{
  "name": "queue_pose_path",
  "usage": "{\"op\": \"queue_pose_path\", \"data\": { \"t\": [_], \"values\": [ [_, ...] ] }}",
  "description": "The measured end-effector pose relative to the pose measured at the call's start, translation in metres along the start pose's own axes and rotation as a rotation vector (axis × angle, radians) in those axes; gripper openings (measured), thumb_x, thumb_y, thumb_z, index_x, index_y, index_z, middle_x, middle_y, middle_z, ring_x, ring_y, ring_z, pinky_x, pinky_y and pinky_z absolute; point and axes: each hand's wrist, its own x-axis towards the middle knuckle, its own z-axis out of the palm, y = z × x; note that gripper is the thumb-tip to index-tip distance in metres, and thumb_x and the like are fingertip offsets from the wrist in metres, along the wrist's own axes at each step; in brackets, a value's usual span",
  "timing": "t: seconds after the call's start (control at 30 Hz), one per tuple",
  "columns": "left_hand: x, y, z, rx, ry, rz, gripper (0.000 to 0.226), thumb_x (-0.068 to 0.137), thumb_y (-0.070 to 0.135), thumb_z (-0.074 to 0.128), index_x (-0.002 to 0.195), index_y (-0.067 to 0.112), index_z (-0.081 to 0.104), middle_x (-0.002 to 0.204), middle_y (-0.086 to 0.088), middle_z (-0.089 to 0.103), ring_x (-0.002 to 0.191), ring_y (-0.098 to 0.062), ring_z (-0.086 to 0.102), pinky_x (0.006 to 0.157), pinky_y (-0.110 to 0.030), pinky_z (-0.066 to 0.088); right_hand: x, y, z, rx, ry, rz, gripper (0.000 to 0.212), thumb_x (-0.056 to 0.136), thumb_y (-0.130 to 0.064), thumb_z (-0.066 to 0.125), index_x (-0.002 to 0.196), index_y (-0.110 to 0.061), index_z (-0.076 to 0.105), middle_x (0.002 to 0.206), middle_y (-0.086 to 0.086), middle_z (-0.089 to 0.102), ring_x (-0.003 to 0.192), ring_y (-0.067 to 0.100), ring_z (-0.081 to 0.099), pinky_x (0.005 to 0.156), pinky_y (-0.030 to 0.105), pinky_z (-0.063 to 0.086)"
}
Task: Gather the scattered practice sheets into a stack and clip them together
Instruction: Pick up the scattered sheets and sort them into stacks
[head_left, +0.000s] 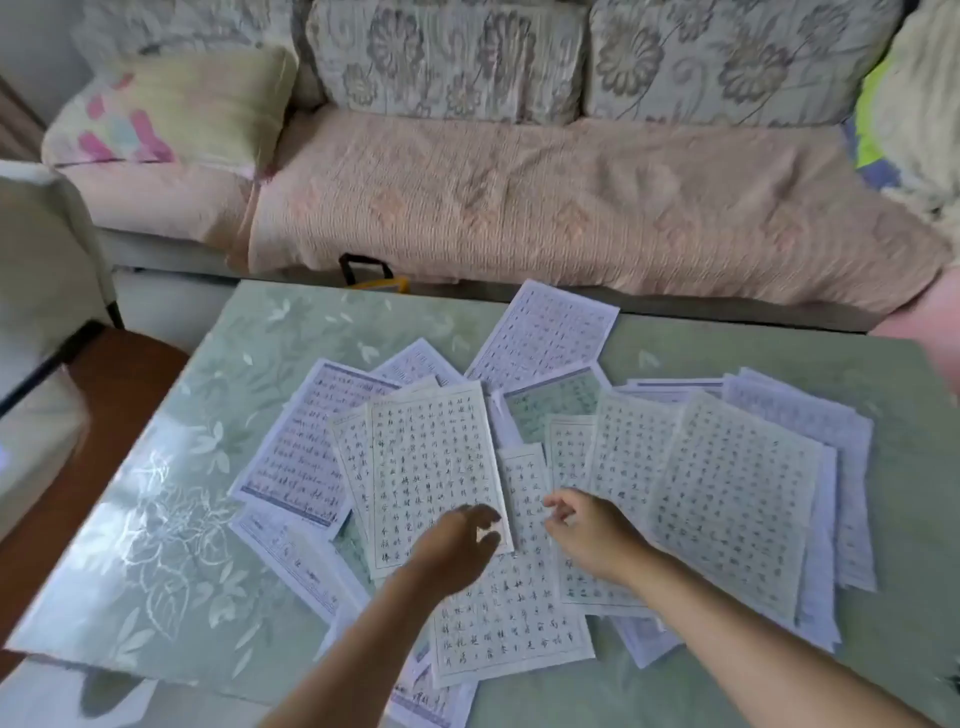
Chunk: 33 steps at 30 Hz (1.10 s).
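Practice sheets (571, 467) lie scattered and overlapping across the middle of the table (208, 441), a glass-topped surface with a pale green leaf pattern, not stacked. Spread runs fan-like: a purple-bordered sheet (296, 452) at the left end of the pile, a gridded sheet (426, 457) with handwritten characters overlapping it toward the table centre, one sheet (545, 332) jutting toward the table's far edge, and a thick overlapped bunch (743, 499) at the right end. More sheets reach the near edge of the table, one partly under the forearms. Left hand (460, 545) hovers over the near corner of the central gridded sheet, fingers curled; thumb and fingers look pinched on that corner, but motion blur makes the grip uncertain. Right hand (587, 530) sits just beside it over the middle of the pile, fingers loosely curled and half open, touching or just above the paper, holding nothing visible. Hands are near each other, not touching. Sofa (519, 208) with a pinkish cover stands past the table's far edge; a pillow (171, 109) rests at its left end.
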Motion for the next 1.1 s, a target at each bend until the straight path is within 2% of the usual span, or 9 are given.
{"op": "queue_pose_path", "data": {
  "t": [0.23,0.4,0.57,0.67,0.7,0.77,0.83,0.97,1.1],
  "values": [
    [0.073,-0.081,-0.001,0.151,0.333,0.023,0.037,0.095,0.032,0.054,0.131,0.026,0.052,0.141,0.006,0.046,0.132,-0.014,0.037,0.111,-0.033,0.032,0.109,-0.013,0.048,-0.158,0.126,-0.152,0.044,0.094,-0.033,0.055,0.136,-0.024,0.049,0.127,-0.003,0.054,0.106,0.016,0.057,0.088,0.032,0.048],
    [0.098,-0.126,-0.004,0.272,0.485,-0.084,0.071,0.086,0.059,0.054,0.147,0.031,0.030,0.157,0.004,0.017,0.145,-0.022,0.013,0.118,-0.045,0.017,0.153,-0.019,0.069,-0.375,0.303,-0.182,0.058,0.092,-0.047,0.052,0.143,-0.022,0.036,0.132,0.002,0.050,0.114,0.025,0.055,0.091,0.040,0.049],
    [0.107,-0.146,0.008,0.326,0.578,-0.081,0.082,0.082,0.075,0.040,0.150,0.035,0.017,0.160,0.005,0.007,0.148,-0.020,0.003,0.120,-0.044,0.005,0.171,-0.027,0.086,-0.108,0.364,-0.222,0.053,0.087,-0.031,0.062,0.134,-0.025,0.039,0.111,-0.005,0.063,0.088,0.019,0.063,0.070,0.032,0.053],
    [0.108,-0.146,0.009,0.306,0.606,-0.060,0.084,0.081,0.079,0.033,0.150,0.033,0.018,0.160,0.008,0.012,0.147,-0.017,0.007,0.121,-0.044,0.009,0.173,-0.032,0.091,0.011,0.394,-0.232,0.058,0.086,-0.016,0.064,0.140,-0.016,0.040,0.114,-0.001,0.061,0.092,0.022,0.064,0.067,0.031,0.054],
    [0.107,-0.145,0.007,0.273,0.609,-0.055,0.085,0.082,0.078,0.032,0.151,0.032,0.017,0.160,0.008,0.011,0.148,-0.017,0.007,0.120,-0.044,0.010,0.172,-0.033,0.091,0.002,0.413,-0.242,0.046,0.086,-0.014,0.064,0.130,-0.011,0.051,0.111,0.002,0.064,0.090,0.023,0.064,0.066,0.030,0.053],
    [0.100,-0.143,0.005,0.228,0.649,-0.032,0.079,0.087,0.070,0.033,0.153,0.030,0.015,0.161,0.007,0.010,0.148,-0.016,0.006,0.120,-0.044,0.009,0.163,-0.031,0.089,0.005,0.441,-0.276,0.012,0.084,-0.012,0.063,0.095,-0.006,0.064,0.086,0.008,0.070,0.067,0.022,0.060,0.056,0.028,0.046],
    [0.087,-0.144,0.002,0.231,0.708,-0.033,0.070,0.094,0.059,0.035,0.153,0.027,0.016,0.161,0.004,0.011,0.148,-0.017,0.007,0.119,-0.043,0.008,0.150,-0.026,0.085,0.030,0.468,-0.292,0.006,0.087,-0.012,0.061,0.083,-0.008,0.064,0.072,0.006,0.066,0.053,0.020,0.053,0.047,0.026,0.041],
    [0.054,-0.153,0.004,0.185,0.584,-0.179,0.072,0.096,0.060,0.023,0.155,0.020,0.011,0.162,-0.003,0.002,0.149,-0.024,-0.001,0.120,-0.046,0.000,0.115,-0.014,0.080,0.116,0.473,-0.315,0.009,0.090,-0.014,0.060,0.096,-0.016,0.066,0.086,0.000,0.071,0.055,0.013,0.058,0.045,0.023,0.042],
    [0.029,-0.158,0.022,0.131,0.482,-0.103,0.072,0.096,0.062,0.023,0.155,0.022,0.009,0.161,0.002,0.013,0.149,-0.018,0.004,0.120,-0.049,-0.006,0.094,-0.012,0.094,0.182,0.516,-0.298,0.023,0.092,-0.013,0.059,0.113,-0.020,0.065,0.100,-0.005,0.070,0.075,0.015,0.068,0.061,0.032,0.057]
  ]
}}
